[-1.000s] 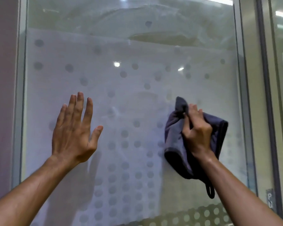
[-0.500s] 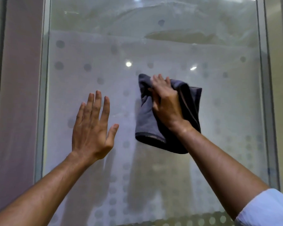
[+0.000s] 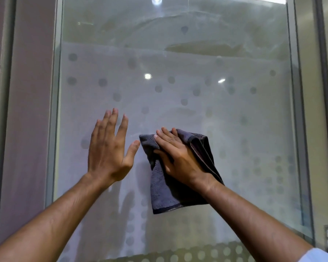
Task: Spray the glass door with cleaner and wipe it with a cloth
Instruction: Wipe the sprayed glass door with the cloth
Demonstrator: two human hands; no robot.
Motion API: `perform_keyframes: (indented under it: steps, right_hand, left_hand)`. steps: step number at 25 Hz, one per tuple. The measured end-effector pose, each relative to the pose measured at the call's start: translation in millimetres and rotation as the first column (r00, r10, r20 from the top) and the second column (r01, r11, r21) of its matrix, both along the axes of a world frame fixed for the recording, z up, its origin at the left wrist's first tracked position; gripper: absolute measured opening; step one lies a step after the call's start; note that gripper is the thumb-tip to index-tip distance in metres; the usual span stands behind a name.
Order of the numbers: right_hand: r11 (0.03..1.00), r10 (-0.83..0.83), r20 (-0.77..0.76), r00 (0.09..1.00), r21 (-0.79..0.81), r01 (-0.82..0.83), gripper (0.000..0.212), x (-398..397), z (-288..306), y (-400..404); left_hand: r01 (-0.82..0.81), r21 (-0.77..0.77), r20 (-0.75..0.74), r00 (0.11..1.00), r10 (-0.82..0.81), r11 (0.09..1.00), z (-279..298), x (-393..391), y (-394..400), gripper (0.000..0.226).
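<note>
Wiping is judged the step in hand: the left hand (image 3: 107,148) is spread flat, fingers open, against the frosted dotted glass door (image 3: 235,114); just beside it, the folded dark grey cloth (image 3: 170,193) is pressed to the pane under the right hand (image 3: 178,159), fingers extended. Unwiped glass is called for next.

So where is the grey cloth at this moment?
In the head view, the grey cloth lies flat against the glass door, just right of centre, under the right hand and beside the open left hand.
</note>
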State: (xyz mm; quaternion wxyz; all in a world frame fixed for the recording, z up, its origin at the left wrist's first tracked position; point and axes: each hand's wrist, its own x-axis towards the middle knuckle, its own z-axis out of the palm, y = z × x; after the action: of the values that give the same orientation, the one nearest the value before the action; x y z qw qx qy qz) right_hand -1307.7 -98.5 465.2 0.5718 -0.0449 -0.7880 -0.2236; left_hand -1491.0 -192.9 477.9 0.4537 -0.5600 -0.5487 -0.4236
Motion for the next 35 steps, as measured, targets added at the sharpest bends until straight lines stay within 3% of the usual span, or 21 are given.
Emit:
perform_keyframes:
  steps: [3, 8, 12, 15, 18, 21, 26, 35]
  right_hand:
    - [0.998, 0.035, 0.013, 0.999, -0.045, -0.035, 0.042, 5, 3, -3]
    - [0.993, 0.096, -0.072, 0.993, -0.062, -0.100, 0.033, 19, 8, -9]
    - [0.990, -0.123, -0.146, 0.982, 0.056, 0.132, 0.032, 44, 5, 1]
    - [0.946, -0.291, -0.251, 0.923, 0.070, 0.317, 0.027, 62, -6, 4]
    - [0.906, -0.416, -0.320, 0.851, -0.058, 0.420, 0.033, 77, -8, 1]
    - [0.865, -0.500, -0.284, 0.818, -0.220, 0.452, 0.047, 85, 2, -3]
    - [0.813, -0.474, -0.082, 0.876, -0.423, 0.400, 0.051, 94, 24, -5]
    - [0.743, -0.390, -0.017, 0.921, -0.597, 0.303, 0.034, 98, 41, -20]
  left_hand:
    - [-0.044, 0.087, -0.046, 0.998, 0.048, 0.995, 10, 20, -4, 0.052]
    - [-0.076, 0.038, -0.044, 0.996, 0.077, 0.996, 15, 41, -3, 0.024]
    - [-0.124, 0.024, -0.037, 0.992, 0.125, 0.992, 16, 47, -2, 0.023]
    - [-0.157, 0.010, -0.051, 0.986, 0.157, 0.988, 18, 49, -2, 0.025]
    - [-0.161, 0.006, -0.072, 0.984, 0.161, 0.987, 19, 48, -2, 0.025]
    - [-0.143, -0.003, -0.077, 0.987, 0.143, 0.990, 20, 48, -3, 0.024]
    - [-0.121, -0.024, -0.061, 0.991, 0.119, 0.992, 22, 47, -5, 0.024]
    - [-0.045, -0.060, -0.026, 0.999, 0.044, 0.997, 26, 48, -10, 0.022]
